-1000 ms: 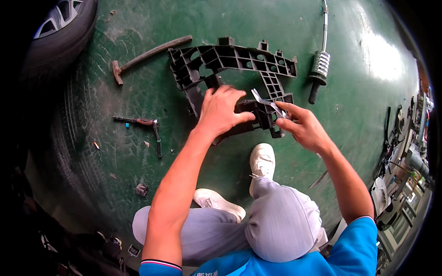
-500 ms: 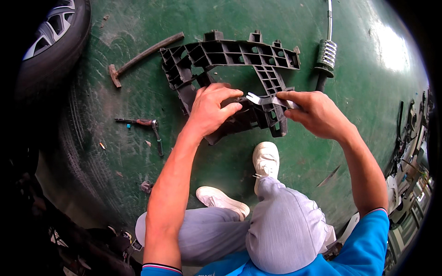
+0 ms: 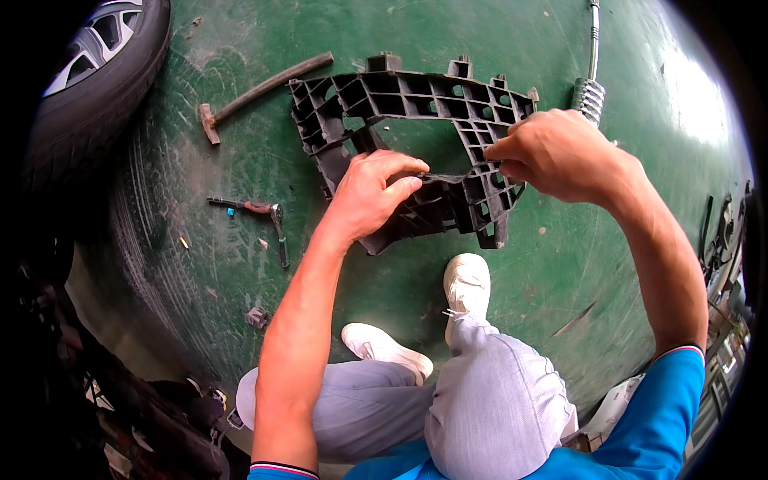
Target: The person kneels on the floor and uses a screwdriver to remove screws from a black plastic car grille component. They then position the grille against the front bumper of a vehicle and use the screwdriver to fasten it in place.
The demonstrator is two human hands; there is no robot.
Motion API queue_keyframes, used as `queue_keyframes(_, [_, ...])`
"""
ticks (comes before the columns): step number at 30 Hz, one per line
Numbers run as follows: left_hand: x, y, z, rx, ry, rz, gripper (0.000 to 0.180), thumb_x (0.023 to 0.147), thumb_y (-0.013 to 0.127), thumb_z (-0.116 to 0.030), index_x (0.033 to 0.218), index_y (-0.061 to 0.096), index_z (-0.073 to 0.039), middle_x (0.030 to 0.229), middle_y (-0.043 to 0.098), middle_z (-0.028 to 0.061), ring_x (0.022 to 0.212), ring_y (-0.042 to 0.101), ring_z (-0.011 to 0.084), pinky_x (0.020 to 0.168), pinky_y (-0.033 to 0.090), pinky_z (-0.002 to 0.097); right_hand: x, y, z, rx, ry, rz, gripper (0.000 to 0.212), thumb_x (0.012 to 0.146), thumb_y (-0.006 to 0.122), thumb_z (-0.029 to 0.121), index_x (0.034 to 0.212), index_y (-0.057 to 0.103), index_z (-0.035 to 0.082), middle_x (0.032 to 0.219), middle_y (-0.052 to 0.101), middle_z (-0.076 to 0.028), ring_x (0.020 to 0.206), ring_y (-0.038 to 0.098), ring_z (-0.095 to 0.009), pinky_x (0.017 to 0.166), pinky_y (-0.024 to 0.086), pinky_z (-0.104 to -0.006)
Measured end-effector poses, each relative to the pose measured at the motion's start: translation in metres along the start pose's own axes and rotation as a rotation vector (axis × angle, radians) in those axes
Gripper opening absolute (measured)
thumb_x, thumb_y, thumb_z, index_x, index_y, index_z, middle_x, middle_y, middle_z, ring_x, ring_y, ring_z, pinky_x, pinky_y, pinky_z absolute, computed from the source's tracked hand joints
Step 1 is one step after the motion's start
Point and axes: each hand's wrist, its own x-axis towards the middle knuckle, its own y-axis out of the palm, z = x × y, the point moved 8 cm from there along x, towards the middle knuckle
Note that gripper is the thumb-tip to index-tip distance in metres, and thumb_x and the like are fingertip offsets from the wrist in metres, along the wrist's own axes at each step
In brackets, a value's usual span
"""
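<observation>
A black plastic bracket with a ribbed lattice and a large opening lies on the floor in front of me. My left hand grips its near edge, left of the middle, with index finger and thumb curled close together. At the bracket's right arm, my right hand is closed, fingertips against the lattice. Whatever is in the right hand is hidden by its fingers; the forked pry tool seen earlier no longer shows.
A wooden-handled hammer lies at the far left, with a ratchet wrench nearer me. A car wheel stands at the upper left. A coil-spring strut lies at the far right. My white shoes are close to the bracket.
My right hand has moved up and right along the bracket's right arm, and the forked tool has gone out of sight. My left hand stays at the near edge. The view has shifted slightly.
</observation>
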Motion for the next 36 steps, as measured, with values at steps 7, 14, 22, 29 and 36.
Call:
queue_keyframes(7, [-0.003,-0.002,0.005,-0.105,-0.098,-0.037,0.024,0.085,0.071,-0.013,0.105,0.073,0.000,0.101,0.072,0.0099,0.099,0.066,0.0220,0.092,0.050,0.0345,0.033,-0.014,0.015,-0.153,-0.099,0.101,0.010,0.090,0.065,0.020,0.087,0.070,0.011,0.074,0.067,-0.011,0.078,0.067,-0.033,0.068,0.051,-0.0463])
queue_keyframes(14, [-0.004,-0.002,0.010,-0.141,-0.047,-0.115,0.020,0.083,0.074,-0.011,0.101,0.075,-0.001,0.102,0.073,0.0091,0.098,0.066,0.0213,0.092,0.049,0.0336,0.060,-0.022,0.026,-0.316,-0.160,0.165,0.010,0.081,0.067,0.015,0.075,0.073,0.010,0.072,0.068,-0.012,0.074,0.068,-0.034,0.065,0.053,-0.0455])
queue_keyframes(22, [-0.005,0.000,0.001,-0.049,0.077,-0.131,0.019,0.081,0.075,-0.012,0.098,0.076,-0.004,0.099,0.074,0.0094,0.097,0.067,0.0220,0.092,0.047,0.0348,0.063,-0.031,0.057,-0.591,-0.400,0.077,0.011,0.077,0.068,0.009,0.067,0.073,0.010,0.069,0.070,-0.008,0.070,0.072,-0.027,0.057,0.054,-0.0388])
queue_keyframes(29, [-0.009,0.001,-0.002,0.107,0.080,-0.153,0.025,0.078,0.075,-0.014,0.101,0.074,-0.006,0.099,0.073,0.0068,0.100,0.065,0.0240,0.097,0.042,0.0383,0.065,-0.035,0.073,-0.608,-0.293,0.156,0.006,0.075,0.070,0.006,0.071,0.074,0.008,0.073,0.072,-0.007,0.073,0.072,-0.026,0.057,0.055,-0.0380])
queue_keyframes(36, [-0.009,0.003,0.006,0.036,0.087,-0.164,0.024,0.078,0.075,-0.016,0.100,0.074,-0.007,0.100,0.072,0.0068,0.099,0.064,0.0242,0.100,0.039,0.0395,0.060,-0.027,0.071,-0.607,-0.277,0.097,0.005,0.073,0.071,0.009,0.070,0.074,0.010,0.073,0.072,-0.007,0.075,0.073,-0.027,0.060,0.055,-0.0380])
